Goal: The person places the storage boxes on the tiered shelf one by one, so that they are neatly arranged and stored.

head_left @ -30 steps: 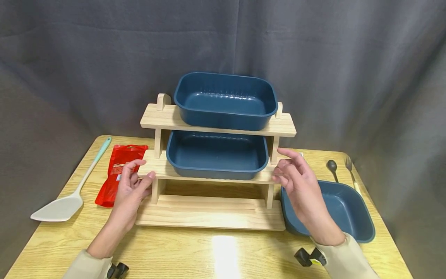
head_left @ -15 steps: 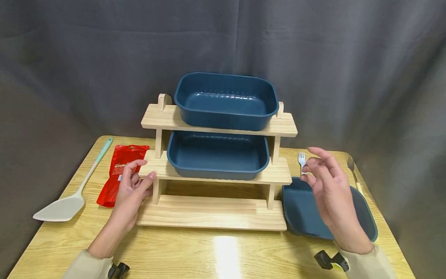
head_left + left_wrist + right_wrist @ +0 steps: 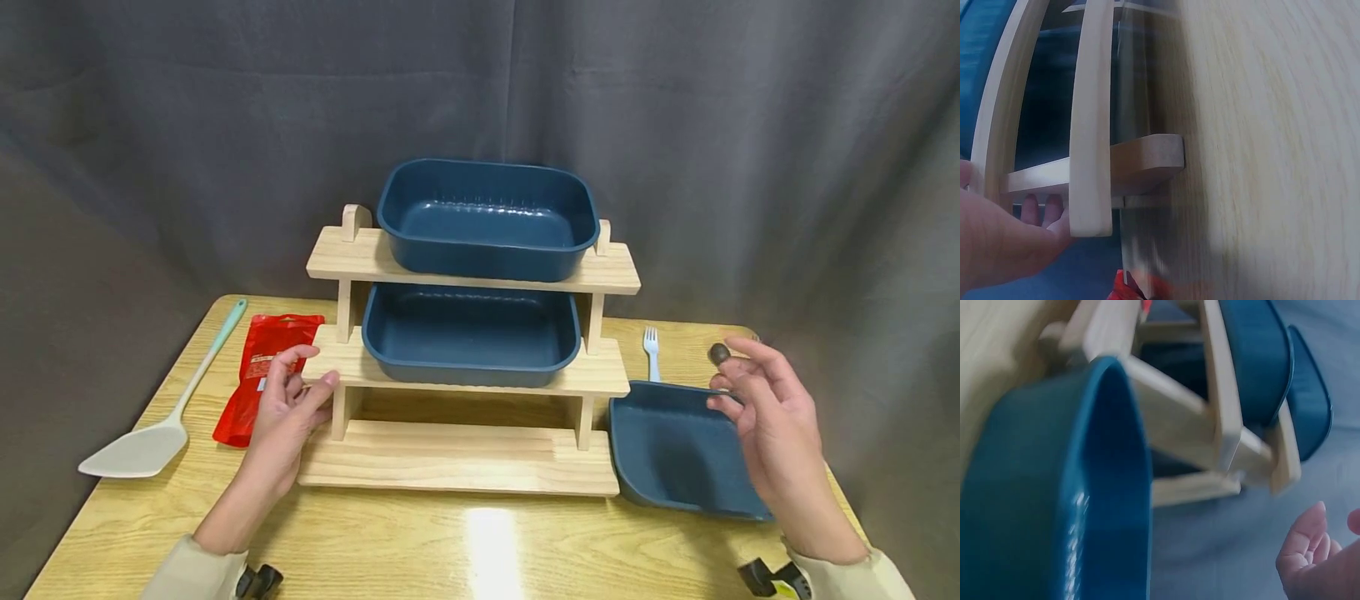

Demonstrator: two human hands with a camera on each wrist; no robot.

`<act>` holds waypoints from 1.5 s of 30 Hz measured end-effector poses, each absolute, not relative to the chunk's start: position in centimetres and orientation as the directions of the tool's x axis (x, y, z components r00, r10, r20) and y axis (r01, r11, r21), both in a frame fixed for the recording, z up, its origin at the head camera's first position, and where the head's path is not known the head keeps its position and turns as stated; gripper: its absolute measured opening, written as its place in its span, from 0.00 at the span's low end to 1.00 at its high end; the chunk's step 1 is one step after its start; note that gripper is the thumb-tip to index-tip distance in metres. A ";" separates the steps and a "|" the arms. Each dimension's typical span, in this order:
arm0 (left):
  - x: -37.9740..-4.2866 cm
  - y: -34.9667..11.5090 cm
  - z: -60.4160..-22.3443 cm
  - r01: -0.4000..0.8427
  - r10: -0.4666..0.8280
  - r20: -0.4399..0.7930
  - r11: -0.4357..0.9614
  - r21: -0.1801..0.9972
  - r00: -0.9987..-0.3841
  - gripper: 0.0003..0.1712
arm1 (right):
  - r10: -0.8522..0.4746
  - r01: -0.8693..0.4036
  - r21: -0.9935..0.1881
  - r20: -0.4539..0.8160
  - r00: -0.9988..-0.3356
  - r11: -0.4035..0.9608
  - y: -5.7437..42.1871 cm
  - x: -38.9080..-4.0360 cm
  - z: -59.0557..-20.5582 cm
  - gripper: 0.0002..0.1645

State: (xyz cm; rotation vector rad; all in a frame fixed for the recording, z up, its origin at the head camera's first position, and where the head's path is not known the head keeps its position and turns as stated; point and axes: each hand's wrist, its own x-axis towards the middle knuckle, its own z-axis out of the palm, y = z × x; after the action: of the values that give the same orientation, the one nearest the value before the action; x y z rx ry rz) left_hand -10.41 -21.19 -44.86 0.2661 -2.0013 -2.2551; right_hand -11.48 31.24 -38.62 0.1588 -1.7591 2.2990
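Observation:
A three-tier wooden rack (image 3: 450, 462) stands mid-table. My left hand (image 3: 273, 442) grips the left end of its middle shelf; in the left wrist view that hand (image 3: 1007, 240) has its fingers behind the wood. One blue bin (image 3: 487, 258) sits on the top shelf, another blue bin (image 3: 472, 373) on the middle one. A third blue bin (image 3: 667, 442) is on the table, right of the rack. Above its right side hovers my right hand (image 3: 783, 433), fingers loosely bent and holding nothing. Just past the fingertips shows a dark spoon's bowl (image 3: 718, 354), its handle hidden.
Left of the rack lie a red pouch (image 3: 273, 358) and a spatula (image 3: 142, 448) with a pale green handle. A light-coloured fork (image 3: 652, 350) lies behind the third bin. Grey curtains (image 3: 712, 167) hang around the wooden table (image 3: 390, 542).
My right hand has moved away from the rack's right end, rightward across the third bin, uncovering the light fork. The left hand keeps its grip on the shelf.

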 end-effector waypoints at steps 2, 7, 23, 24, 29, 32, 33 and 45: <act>-10.4 -21.2 -44.8 -0.031 -0.202 -0.056 -0.125 0.992 -0.978 0.27 | 0.142 -0.253 -0.937 0.223 -0.964 -0.243 32.5 -11.2 -39.0 0.20; -10.5 -21.1 -44.7 -0.026 -0.200 -0.049 -0.115 0.993 -0.979 0.27 | 0.176 -0.245 -0.923 0.199 -0.964 -0.297 35.5 -10.5 -40.1 0.19; -10.5 -21.0 -45.0 -0.036 -0.217 -0.063 -0.125 0.991 -0.974 0.26 | 0.306 -0.206 -0.930 0.109 -0.946 -0.303 42.6 -9.1 -44.4 0.21; -10.5 -21.0 -45.0 -0.034 -0.219 -0.063 -0.131 0.991 -0.974 0.26 | 0.305 -0.190 -0.937 0.097 -0.947 -0.292 43.0 -9.0 -44.7 0.21; -10.4 -21.1 -45.1 -0.018 -0.219 -0.050 -0.147 0.989 -0.974 0.26 | 0.232 -0.097 -0.968 0.043 -0.972 -0.230 44.7 -8.8 -46.0 0.24; -10.4 -21.1 -45.0 -0.014 -0.216 -0.046 -0.147 0.989 -0.975 0.26 | 0.126 0.005 -0.989 -0.023 -0.992 -0.148 46.0 -8.6 -46.6 0.29; -10.4 -21.1 -45.0 -0.015 -0.216 -0.046 -0.146 0.989 -0.975 0.26 | 0.094 0.042 -0.993 -0.053 -0.994 -0.113 46.4 -8.6 -46.8 0.31; -10.5 -21.1 -44.9 -0.019 -0.209 -0.045 -0.123 0.992 -0.977 0.26 | -0.124 0.180 -0.971 -0.161 -0.979 -0.159 48.8 -9.2 -48.4 0.45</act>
State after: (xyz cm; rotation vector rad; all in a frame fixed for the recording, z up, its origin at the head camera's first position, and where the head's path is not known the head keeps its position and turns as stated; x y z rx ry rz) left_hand -10.51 -21.11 -44.93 0.2611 -1.9907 -2.2483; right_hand -9.17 48.82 -48.36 -0.0731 -2.1520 2.5556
